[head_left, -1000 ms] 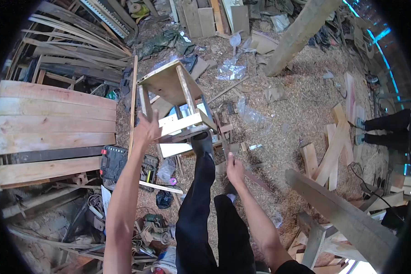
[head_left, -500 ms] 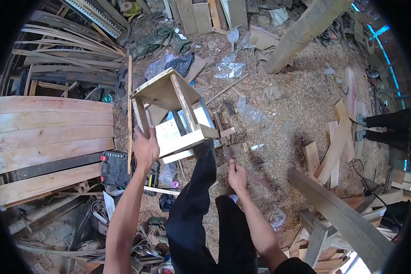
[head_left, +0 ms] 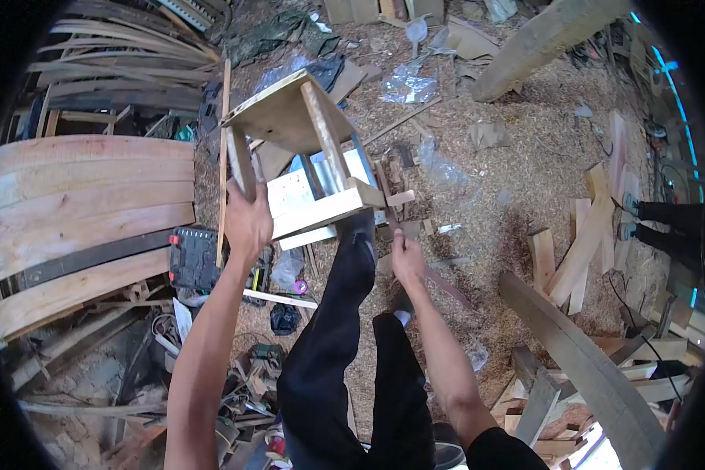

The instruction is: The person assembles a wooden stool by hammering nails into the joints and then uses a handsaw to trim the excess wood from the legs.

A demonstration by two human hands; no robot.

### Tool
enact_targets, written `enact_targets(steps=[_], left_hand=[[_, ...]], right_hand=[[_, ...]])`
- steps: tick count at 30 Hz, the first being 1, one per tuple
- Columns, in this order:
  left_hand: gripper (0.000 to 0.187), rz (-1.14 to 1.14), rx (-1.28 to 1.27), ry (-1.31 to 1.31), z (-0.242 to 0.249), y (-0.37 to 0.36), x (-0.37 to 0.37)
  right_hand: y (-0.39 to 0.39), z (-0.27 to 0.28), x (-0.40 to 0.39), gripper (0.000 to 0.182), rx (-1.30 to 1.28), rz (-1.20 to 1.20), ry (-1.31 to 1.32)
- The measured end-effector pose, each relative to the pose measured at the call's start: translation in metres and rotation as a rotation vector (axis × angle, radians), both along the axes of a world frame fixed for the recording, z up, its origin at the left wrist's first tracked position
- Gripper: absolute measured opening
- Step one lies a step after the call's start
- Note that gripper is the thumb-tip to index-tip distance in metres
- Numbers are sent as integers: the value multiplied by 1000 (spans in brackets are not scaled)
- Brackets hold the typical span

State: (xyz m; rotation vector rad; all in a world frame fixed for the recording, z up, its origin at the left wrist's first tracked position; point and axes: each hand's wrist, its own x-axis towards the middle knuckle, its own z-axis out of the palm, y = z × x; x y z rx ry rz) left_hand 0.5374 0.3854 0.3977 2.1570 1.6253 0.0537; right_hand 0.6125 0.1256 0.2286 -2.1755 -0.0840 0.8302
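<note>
Head view: just off centre toward four o'clock, a stick is gripped by curled fingers of the right hand. At eleven, a tilted wooden frame is clasped by the left hand, fingertips partly hidden. Farther off, a tarp is seen at eleven, a post between one and two.

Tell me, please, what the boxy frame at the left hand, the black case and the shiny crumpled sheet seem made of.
Boxy frame: apparently unfinished wood, with pale boards and streaky uprights.
Black case: probably matte moulded plastic, given its dull, patterned surface and red tabs.
Shiny crumpled sheet: likely clear, glossy plastic film; it glints and wrinkles like thin wrapping.
</note>
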Motion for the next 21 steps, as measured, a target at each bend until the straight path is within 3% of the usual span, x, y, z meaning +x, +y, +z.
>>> enact_targets(steps=[9, 11, 13, 15, 21], left_hand=[[61, -132, 310, -224, 3, -9, -4], [58, -603, 508, -280, 5, -5, -9], [59, -911, 357, -219, 20, -15, 3], [63, -941, 225, -214, 19, -37, 27], [72, -883, 285, -62, 6, -48, 48]], right_hand=[[-6, 9, 11, 58, -55, 59, 46], [7, 10, 21, 58, -45, 59, 28], [12, 8, 27, 58, -57, 49, 10], [4, -1, 25, 58, -33, 59, 51], [-22, 5, 4, 58, -22, 63, 36]])
